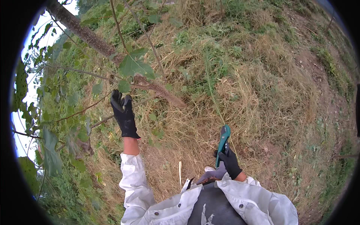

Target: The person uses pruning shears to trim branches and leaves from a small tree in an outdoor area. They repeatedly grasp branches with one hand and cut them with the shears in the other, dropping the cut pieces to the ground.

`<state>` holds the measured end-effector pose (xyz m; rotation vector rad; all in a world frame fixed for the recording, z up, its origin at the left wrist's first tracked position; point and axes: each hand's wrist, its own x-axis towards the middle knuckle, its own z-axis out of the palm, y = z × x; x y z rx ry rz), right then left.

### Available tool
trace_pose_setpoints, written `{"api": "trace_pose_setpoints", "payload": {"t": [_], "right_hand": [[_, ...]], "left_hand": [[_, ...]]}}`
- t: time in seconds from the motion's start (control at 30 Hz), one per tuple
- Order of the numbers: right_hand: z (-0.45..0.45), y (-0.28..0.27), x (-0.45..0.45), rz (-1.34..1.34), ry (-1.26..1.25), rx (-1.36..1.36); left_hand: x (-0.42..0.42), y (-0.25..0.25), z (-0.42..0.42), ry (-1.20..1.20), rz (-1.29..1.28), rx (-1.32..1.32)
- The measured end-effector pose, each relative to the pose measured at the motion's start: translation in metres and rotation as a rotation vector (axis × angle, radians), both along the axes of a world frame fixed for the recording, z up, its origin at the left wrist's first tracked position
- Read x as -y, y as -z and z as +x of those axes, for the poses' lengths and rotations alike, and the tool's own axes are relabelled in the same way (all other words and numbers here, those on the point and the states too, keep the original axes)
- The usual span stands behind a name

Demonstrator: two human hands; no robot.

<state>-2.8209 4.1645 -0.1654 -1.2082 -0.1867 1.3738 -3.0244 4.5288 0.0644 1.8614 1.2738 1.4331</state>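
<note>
My left hand (123,114), in a black work glove, is raised beside a leafy tree branch, its fingers apart and nothing seen between them. Close above it are a thin twig and broad green leaves (136,66). My right hand (230,160), also in a black glove, is closed around a green-handled cutting tool (223,137), which looks like pruning shears or a folding saw; it points upward, away from my body. Its lower end is near my waist. The tree trunk (84,32) slants from the top left down to the grassy ground.
Side branches (104,120) and twigs reach across the left side, with hanging leaves (51,152) close to the camera. Dry cut grass (239,92) and green weeds cover the slope. A strip of bare soil (317,67) runs down the right. A pale stick (180,173) lies near my body.
</note>
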Motion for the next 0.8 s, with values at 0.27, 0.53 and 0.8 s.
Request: {"api": "trace_pose_setpoints", "payload": {"t": [0.27, 0.53, 0.8], "right_hand": [[0.052, -0.009, -0.048, 0.001, 0.090, 0.089], [0.044, -0.018, -0.042, -0.025, 0.193, 0.055], [-0.006, -0.022, -0.025, -0.036, 0.339, 0.056]], "left_hand": [[-0.115, -0.003, 0.000, -0.028, 0.240, -0.339], [-0.188, -0.015, 0.021, -0.007, -0.058, 0.416], [-0.140, -0.001, 0.038, 0.166, 0.095, 0.021]]}}
